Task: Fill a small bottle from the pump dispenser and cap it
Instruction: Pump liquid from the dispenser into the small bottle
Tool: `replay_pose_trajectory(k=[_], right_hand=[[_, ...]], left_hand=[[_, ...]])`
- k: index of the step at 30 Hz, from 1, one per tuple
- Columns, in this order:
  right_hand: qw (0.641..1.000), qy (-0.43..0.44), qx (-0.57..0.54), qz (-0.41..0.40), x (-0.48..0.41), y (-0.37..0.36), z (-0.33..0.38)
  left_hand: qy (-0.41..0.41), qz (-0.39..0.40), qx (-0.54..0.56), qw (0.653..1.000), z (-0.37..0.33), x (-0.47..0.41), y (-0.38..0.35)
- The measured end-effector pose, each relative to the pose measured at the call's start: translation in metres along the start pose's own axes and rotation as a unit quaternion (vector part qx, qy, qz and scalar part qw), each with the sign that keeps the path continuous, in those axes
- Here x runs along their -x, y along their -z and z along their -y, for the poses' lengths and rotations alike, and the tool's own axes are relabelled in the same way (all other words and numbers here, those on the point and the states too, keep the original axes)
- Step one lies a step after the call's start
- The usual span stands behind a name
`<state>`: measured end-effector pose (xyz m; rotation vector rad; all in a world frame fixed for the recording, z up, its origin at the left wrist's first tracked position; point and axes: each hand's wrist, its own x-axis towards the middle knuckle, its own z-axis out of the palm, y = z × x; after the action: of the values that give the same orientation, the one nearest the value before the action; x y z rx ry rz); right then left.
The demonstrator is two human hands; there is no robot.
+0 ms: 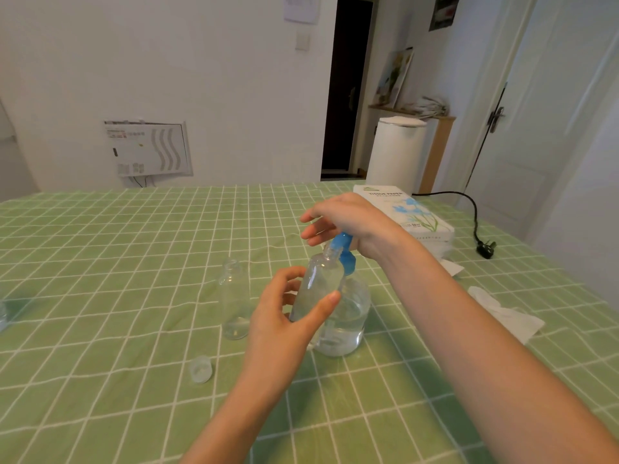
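Note:
My left hand [284, 316] grips a small clear bottle [318, 283], tilted, with its open neck under the blue nozzle of the pump dispenser [348, 313]. The dispenser is a round clear bottle about half full of clear liquid, standing on the green checked tablecloth [134, 262]. My right hand [348, 219] rests on top of the blue pump head [341, 252], fingers straight and spread forward. A clear cap [201, 369] lies on the cloth to the left, near me.
A second clear bottle [234, 299] stands uncapped just left of my left hand. A tissue paper box [412, 212] sits at the back right, with crumpled tissues [505, 313] and a black plug and cord [484, 246] beyond. Another clear object [2, 316] shows at the left edge.

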<state>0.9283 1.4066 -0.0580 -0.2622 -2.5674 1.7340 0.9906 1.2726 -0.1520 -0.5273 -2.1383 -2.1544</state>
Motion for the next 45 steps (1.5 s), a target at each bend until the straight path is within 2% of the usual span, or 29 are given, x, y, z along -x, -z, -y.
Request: replay_pose_trajectory(k=[7,15,21,23,25,32,39,45], right_hand=[[0.994,-0.017,-0.095,0.049,0.008,0.012,-0.006],[0.996,0.070,-0.059,0.021,0.018,0.013,-0.041],[0.995,0.082,-0.062,0.015,0.017,0.005,-0.053],[0.993,0.097,-0.049,0.045,0.024,0.000,-0.053],[0.994,0.094,-0.044,0.040,0.020,0.003,-0.056],[0.994,0.082,-0.072,0.020,0.022,-0.001,-0.056],[0.994,0.072,-0.086,0.007,0.020,-0.003,-0.056],[0.994,0.076,-0.076,0.002,0.020,-0.004,-0.055]], left_hand=[[0.017,0.011,-0.003,1.000,0.002,-0.003,-0.002],[0.033,0.008,0.005,0.999,-0.001,0.002,-0.002],[0.035,0.004,0.012,0.999,-0.004,0.016,0.006],[0.029,-0.010,0.013,0.999,-0.012,0.030,0.017],[0.015,-0.005,0.022,1.000,-0.018,0.032,0.025],[-0.004,-0.078,-0.006,0.997,-0.046,0.036,0.081],[0.032,-0.194,-0.049,0.979,-0.019,0.009,0.145],[0.061,-0.204,-0.087,0.973,0.011,-0.005,0.160]])
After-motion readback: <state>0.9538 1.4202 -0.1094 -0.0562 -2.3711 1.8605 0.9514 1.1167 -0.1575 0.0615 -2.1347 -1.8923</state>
